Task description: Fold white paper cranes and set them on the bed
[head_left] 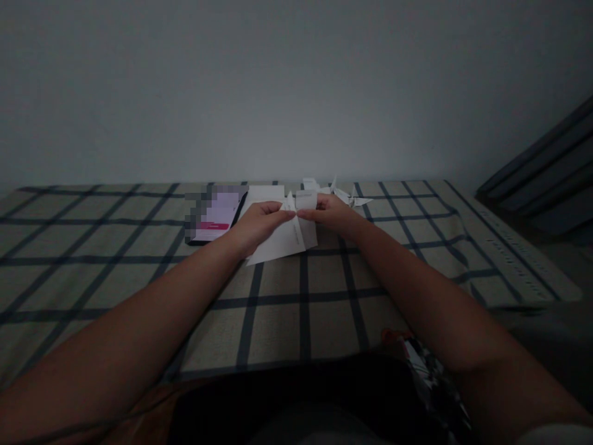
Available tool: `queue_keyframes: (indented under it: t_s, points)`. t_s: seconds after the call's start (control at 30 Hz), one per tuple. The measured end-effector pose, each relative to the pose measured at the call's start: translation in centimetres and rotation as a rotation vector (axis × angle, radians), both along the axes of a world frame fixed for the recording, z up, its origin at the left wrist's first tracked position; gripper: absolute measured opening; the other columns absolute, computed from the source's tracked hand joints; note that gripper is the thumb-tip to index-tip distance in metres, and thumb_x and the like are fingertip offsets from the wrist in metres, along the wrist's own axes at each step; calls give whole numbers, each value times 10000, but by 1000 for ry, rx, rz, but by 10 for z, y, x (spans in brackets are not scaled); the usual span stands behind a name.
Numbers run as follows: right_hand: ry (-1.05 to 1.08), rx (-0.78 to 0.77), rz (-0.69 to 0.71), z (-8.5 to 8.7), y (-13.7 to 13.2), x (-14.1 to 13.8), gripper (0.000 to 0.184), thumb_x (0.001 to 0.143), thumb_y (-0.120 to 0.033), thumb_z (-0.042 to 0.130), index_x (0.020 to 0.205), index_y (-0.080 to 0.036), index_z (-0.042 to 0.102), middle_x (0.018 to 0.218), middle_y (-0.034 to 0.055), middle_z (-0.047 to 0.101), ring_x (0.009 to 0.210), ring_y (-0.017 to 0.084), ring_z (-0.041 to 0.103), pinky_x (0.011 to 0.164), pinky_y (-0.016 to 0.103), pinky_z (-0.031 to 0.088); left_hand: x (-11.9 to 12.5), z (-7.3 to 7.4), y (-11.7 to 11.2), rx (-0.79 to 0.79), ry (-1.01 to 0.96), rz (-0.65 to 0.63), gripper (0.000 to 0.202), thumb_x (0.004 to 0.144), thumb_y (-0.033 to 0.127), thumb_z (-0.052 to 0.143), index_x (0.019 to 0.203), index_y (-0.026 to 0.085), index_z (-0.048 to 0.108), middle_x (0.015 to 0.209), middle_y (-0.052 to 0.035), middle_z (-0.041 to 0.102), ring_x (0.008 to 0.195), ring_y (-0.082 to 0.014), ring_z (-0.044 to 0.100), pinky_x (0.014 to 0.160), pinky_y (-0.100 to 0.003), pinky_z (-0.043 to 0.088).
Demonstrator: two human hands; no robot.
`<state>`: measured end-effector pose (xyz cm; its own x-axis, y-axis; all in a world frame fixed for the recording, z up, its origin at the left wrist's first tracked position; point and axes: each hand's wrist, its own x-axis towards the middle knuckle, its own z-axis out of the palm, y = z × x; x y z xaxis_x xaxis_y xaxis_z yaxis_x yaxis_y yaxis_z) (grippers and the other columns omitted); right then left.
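Both hands meet over the middle of the table, pinching a small folded piece of white paper (306,199) that stands up between the thumbs. My left hand (262,224) grips its left side, closed with thumb against fingers. On the other side my right hand (332,213) is closed on it as well, thumb pointing left. Beneath them lie white paper sheets (273,248), one with printed lines. Just beyond my right hand are folded white paper shapes (354,196) with pointed tips, like origami cranes. The fingers hide part of the folds.
A phone or tablet (217,213) with a lit, partly blurred screen lies left of the papers. A checked cloth (278,315) covers the table, which meets a plain wall (287,93). Dark draped fabric (546,167) hangs at right. Something shiny (426,364) is near my lap.
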<state>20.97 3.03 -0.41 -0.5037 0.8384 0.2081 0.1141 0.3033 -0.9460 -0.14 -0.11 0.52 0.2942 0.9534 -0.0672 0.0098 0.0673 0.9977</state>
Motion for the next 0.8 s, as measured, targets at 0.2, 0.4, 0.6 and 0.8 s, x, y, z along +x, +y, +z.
queue_keyframes:
  t_s: [0.2,0.4,0.6,0.8]
  points:
    - [-3,55,-73,7,-6,-5,340,759,-425,804,958,-155,745,966,59,771,846,171,673,760,294,531,1,3,-2,-25,-24,-15,286,686,395,799,889,196,772,909,-77,798,749,-212,730,715,-325,579]
    - [-38,4,-32,6,-5,-1,367,759,-451,812,964,-153,752,973,67,774,846,185,685,749,299,538,2,3,-2,-39,-9,22,288,690,406,787,885,197,758,852,-63,790,682,-206,717,661,-321,573]
    - [-47,-6,-8,-1,0,2,400,791,-483,799,1033,-167,759,1030,70,774,889,196,696,811,325,550,1,3,-2,-46,24,18,349,678,420,779,944,194,768,906,-73,797,731,-225,736,672,-329,580]
    - [-21,-27,11,1,-1,1,381,789,-457,800,1029,-165,756,1043,80,772,913,199,695,835,336,559,0,3,-2,-15,76,9,370,670,457,787,935,198,772,923,-81,800,756,-226,732,664,-322,574]
